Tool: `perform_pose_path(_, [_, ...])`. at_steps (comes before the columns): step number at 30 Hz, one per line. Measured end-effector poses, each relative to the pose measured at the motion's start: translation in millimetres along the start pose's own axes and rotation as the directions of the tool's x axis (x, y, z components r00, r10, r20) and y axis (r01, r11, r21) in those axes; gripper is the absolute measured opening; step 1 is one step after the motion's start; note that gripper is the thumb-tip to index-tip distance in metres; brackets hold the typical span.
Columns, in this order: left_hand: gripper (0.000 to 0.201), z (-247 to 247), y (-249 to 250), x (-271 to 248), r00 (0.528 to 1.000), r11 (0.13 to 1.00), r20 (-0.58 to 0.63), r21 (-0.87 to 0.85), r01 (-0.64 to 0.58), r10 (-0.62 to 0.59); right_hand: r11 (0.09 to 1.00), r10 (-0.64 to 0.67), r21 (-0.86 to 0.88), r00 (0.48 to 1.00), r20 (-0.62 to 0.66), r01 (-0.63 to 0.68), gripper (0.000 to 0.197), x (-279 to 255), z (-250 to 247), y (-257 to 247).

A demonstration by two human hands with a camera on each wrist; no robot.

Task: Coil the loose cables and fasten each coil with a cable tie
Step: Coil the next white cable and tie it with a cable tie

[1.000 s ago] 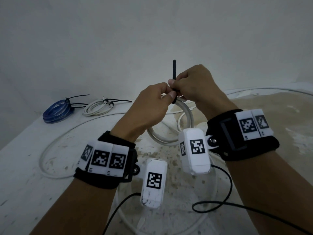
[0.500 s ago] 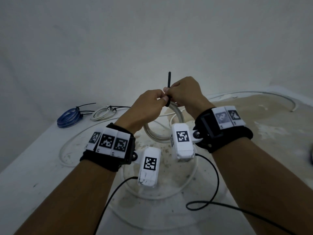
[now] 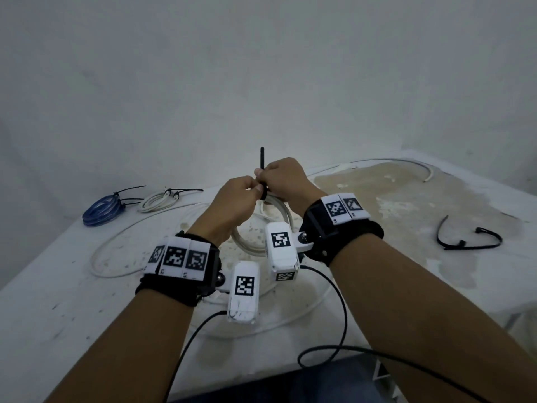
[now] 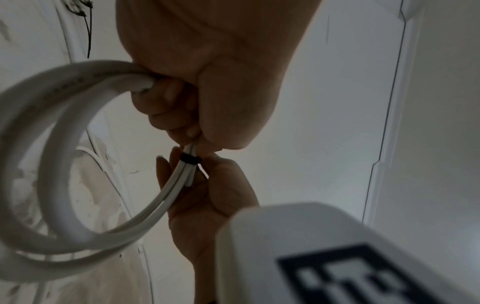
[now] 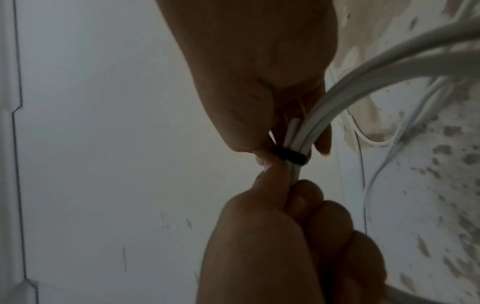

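Observation:
I hold a small white cable coil upright over the table's middle. A black cable tie is cinched round its strands, and the tie's tail sticks straight up. My left hand has its fingers curled round the coil strands just beside the tie band. My right hand pinches the tie at the base of the tail. In the left wrist view, the coil loops out to the left of my left hand, and the right hand meets it at the band.
A tied blue coil and a tied white coil lie at the back left. A long loose white cable snakes over the stained white table. Spare black ties lie at the right. The wrist cameras' black wires hang near the front edge.
Both hands stay joined at the tie, now a little farther from me. The head view has swung right, bringing the spare ties into sight.

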State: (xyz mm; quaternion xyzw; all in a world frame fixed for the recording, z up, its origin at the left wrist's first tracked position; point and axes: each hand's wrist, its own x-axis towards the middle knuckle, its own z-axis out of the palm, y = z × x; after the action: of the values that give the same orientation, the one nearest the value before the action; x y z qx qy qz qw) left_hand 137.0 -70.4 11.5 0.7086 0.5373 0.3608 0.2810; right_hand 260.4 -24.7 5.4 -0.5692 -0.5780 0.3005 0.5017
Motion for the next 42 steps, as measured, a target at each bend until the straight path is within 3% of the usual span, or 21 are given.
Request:
perform_pose_path(3, [0.027,0,6,-6,1.0,1.0,0.019,0.002,-0.015,0.015,0.998,-0.046,-0.047,0.998,-0.042,0.044,0.03,-7,1,0])
perform_pose_path(6, [0.029,1,3,-12,1.0,0.997,0.02,0.075,-0.023,0.022,0.988,-0.012,-0.155,0.999,-0.044,0.005,0.031,-16,6,3])
perform_pose_path(8, [0.028,-1,0,-14,1.0,1.0,0.012,0.017,0.008,-0.008,0.999,0.025,0.026,0.999,0.025,-0.026,0.032,-26,4,2])
perform_pose_path(10, [0.027,-7,0,-13,0.999,0.997,-0.024,-0.076,0.032,-0.033,0.947,0.037,0.308,0.981,0.19,-0.095,0.031,-36,0,-4])
perform_pose_path(13, [0.023,-18,2,-12,0.997,0.992,-0.055,-0.123,0.04,-0.047,0.903,0.009,0.395,0.926,0.378,-0.17,0.026,-45,-4,-13])
perform_pose_path(17, [0.019,-26,-4,-11,0.996,0.974,-0.001,-0.211,0.088,-0.091,0.949,0.007,0.289,0.928,0.372,-0.123,0.02,-41,-1,-21])
perform_pose_path(20, [0.023,-31,-9,-13,0.996,0.938,-0.042,-0.341,0.057,-0.075,0.942,0.011,0.319,0.955,0.295,-0.109,0.018,-37,5,-25])
perform_pose_path(23, [0.031,-36,-20,-14,0.99,0.847,-0.101,-0.531,0.029,-0.097,0.882,0.054,0.449,0.976,0.213,-0.146,0.02,-32,7,-30])
perform_pose_path(27, [0.036,-32,-29,-19,0.985,0.602,-0.094,-0.798,0.013,-0.146,0.714,0.17,0.673,0.98,0.1,-0.193,0.024,-25,13,-36])
perform_pose_path(29, [0.034,-28,-27,-17,0.977,0.472,-0.11,-0.881,-0.009,-0.185,0.71,0.175,0.688,0.984,0.036,-0.151,0.024,-22,24,-37])
perform_pose_path(30, [0.034,-28,-26,-15,0.968,0.448,-0.124,-0.894,-0.014,-0.217,0.713,0.167,0.688,0.986,0.017,-0.133,0.024,-22,29,-37])
perform_pose_path(33, [0.036,-36,-29,-7,0.945,0.461,-0.16,-0.887,-0.011,-0.286,0.7,0.126,0.702,0.99,0.059,-0.131,0.022,-23,37,-33])
perform_pose_path(36, [0.037,-47,-39,-2,0.928,0.497,-0.192,-0.867,-0.009,-0.32,0.683,0.026,0.705,0.971,0.237,-0.191,0.025,-21,34,-30])
perform_pose_path(42, [0.037,-65,-58,5,0.913,0.551,-0.215,-0.834,0.012,-0.345,0.848,-0.002,0.47,0.885,0.465,-0.245,0.025,-7,31,-30])
